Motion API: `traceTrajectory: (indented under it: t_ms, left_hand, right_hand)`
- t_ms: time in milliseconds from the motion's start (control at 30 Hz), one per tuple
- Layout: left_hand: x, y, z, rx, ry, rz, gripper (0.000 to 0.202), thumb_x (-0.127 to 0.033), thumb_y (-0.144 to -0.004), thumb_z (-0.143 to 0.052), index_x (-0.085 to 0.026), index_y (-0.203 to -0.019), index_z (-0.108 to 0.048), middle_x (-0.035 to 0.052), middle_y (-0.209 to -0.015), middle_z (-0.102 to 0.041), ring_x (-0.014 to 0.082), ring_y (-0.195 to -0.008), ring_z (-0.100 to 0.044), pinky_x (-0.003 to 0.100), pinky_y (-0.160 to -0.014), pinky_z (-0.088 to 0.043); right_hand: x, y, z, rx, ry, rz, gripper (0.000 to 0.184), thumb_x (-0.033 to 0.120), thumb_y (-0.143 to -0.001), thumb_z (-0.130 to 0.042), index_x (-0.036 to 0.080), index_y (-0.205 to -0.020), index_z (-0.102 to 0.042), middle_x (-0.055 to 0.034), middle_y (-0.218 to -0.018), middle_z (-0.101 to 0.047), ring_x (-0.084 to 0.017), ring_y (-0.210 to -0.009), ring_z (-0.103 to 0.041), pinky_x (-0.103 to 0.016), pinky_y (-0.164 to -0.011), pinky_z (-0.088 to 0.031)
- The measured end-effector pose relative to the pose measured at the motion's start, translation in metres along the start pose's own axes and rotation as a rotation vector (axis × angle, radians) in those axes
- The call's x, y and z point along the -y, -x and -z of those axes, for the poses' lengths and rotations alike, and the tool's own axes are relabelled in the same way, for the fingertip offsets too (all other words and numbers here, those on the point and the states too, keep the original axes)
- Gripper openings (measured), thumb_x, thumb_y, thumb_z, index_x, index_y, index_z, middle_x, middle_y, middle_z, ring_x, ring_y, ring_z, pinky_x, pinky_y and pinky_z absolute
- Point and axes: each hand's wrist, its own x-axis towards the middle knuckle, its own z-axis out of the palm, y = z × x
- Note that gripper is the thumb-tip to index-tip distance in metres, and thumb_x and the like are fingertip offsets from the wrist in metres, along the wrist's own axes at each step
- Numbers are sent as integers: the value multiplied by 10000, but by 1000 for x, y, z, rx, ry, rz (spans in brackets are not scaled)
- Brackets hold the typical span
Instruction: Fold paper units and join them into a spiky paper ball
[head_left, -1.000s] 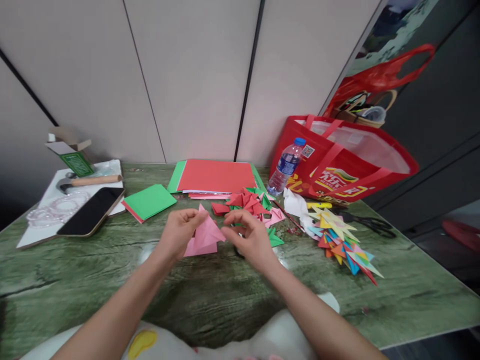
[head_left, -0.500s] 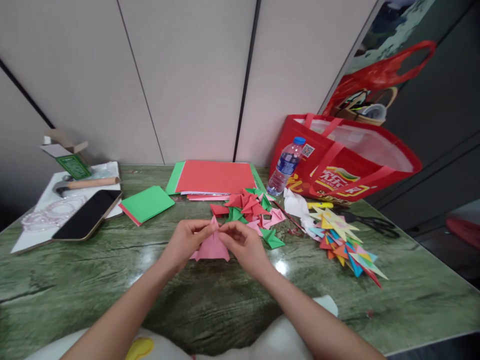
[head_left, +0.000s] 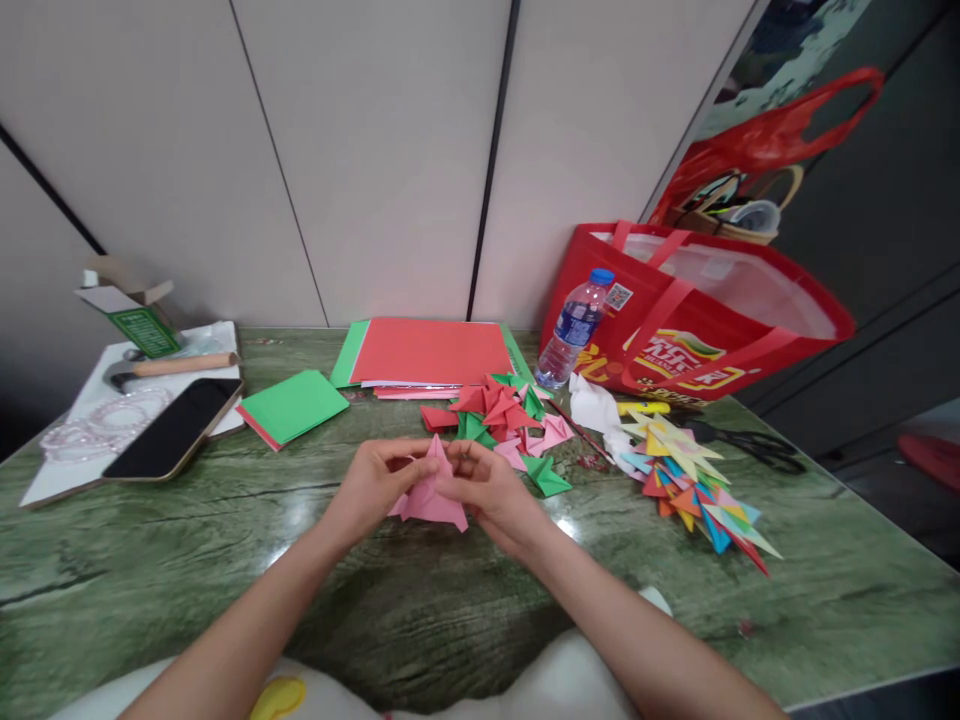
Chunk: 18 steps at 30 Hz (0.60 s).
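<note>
A pink folded paper with a pointed top is held between both hands, just above the table's near middle. My left hand pinches its left side near the point, thumb in front. On the other side my right hand grips it with thumb and fingers; some fingertips are hidden behind the paper. Right behind the hands lies a pile of folded red, green and pink paper pieces. A single green folded piece rests at the pile's near edge, close to my right hand.
Paper sheets and green cards lie behind. On the left are a phone, a hammer and a small box. To the right stand a bottle and red bag, near colourful folded papers and scissors.
The pink paper has tilted and shifted slightly right, its lower edge now slanting. My right thumb has moved onto its front. Both hands keep hold of it.
</note>
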Motion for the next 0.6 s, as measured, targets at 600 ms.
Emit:
traceTrajectory:
  t_ms: [600]
  left_hand:
    - [2,3,-9,-30,33,248,233,-335,-666,-649,-131,-773,-685,-11,-572,-655,177,-536,-647,295,-542,-568]
  right_hand:
    - [-8,1,11,-256,1131,736,72,193,-747,-609,198,-819,-610,-32,-795,-640,-185,-767,-563,-304,-688,-430]
